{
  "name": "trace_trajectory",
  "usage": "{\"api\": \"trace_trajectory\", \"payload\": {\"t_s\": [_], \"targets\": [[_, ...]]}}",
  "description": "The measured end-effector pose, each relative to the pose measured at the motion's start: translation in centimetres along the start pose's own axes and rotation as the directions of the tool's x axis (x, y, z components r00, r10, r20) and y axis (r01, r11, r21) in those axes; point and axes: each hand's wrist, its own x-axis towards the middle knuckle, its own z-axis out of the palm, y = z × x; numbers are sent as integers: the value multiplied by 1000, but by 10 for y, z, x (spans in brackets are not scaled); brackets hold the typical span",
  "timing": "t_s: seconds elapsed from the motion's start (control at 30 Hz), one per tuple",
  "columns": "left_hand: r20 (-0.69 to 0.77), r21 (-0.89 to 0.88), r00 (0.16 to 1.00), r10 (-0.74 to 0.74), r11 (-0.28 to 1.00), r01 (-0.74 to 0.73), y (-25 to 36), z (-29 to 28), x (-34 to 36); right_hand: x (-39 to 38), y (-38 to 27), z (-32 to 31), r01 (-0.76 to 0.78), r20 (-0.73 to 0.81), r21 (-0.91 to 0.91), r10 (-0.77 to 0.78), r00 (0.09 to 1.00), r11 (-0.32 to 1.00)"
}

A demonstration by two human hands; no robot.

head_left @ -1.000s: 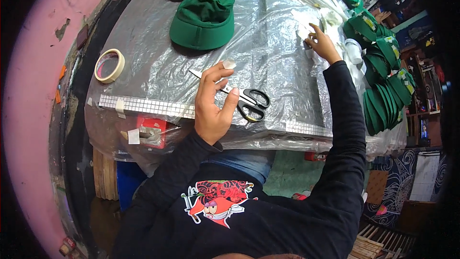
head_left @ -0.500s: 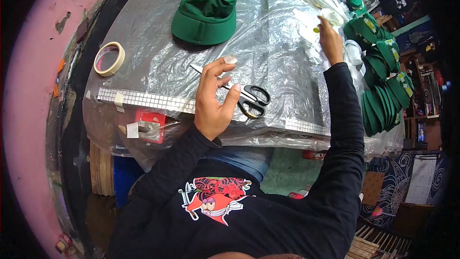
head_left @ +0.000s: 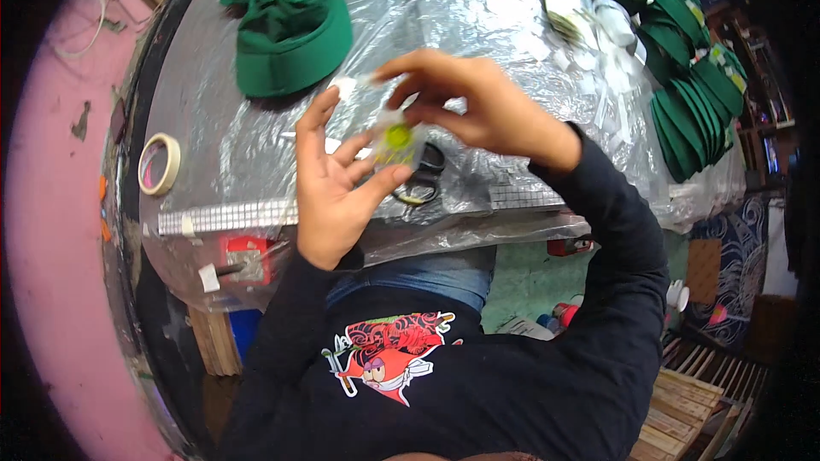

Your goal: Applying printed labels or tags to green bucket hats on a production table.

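Observation:
Between my hands is a small translucent film point(head_left: 398, 143) with a yellow-green print. My left hand point(head_left: 336, 196) pinches its lower edge, thumb in front, with the other fingers raised. On a left fingertip sits a whitish bit of tape point(head_left: 344, 87). My right hand point(head_left: 478, 107), smeared by motion, arches over from the right; its thumb and fingers close on the film's upper edge, and its forefinger reaches toward the tape bit. Behind the film lie black-handled scissors point(head_left: 420, 186), partly hidden. A green hat point(head_left: 293, 34) rests on the plastic-covered table point(head_left: 461, 26) beyond my left hand.
A masking tape roll point(head_left: 160, 164) lies at the left, near a gridded ruler strip point(head_left: 231, 217) along the front edge. A red object point(head_left: 247, 258) sits below it. Stacked green hats point(head_left: 688, 128) line the right side, beside white scraps point(head_left: 589, 55) and a white cup point(head_left: 613, 21).
My right hand has come back from the white scraps at the right, bringing the printed film to my left hand. The left fingers have closed on it. The view has shifted.

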Motion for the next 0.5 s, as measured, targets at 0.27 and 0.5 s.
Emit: {"api": "trace_trajectory", "payload": {"t_s": [0.27, 0.5], "targets": [[-116, 105, 993, -26, 994, 38, -9, 0, 1, -3, 19, 18, 192, -99, -7, -192, 976, 981], [-147, 230, 988, 45, 973, -10, -15, -6, 4, 5, 154, -120, -370, -429, -647, 83, 899, 667]]}}
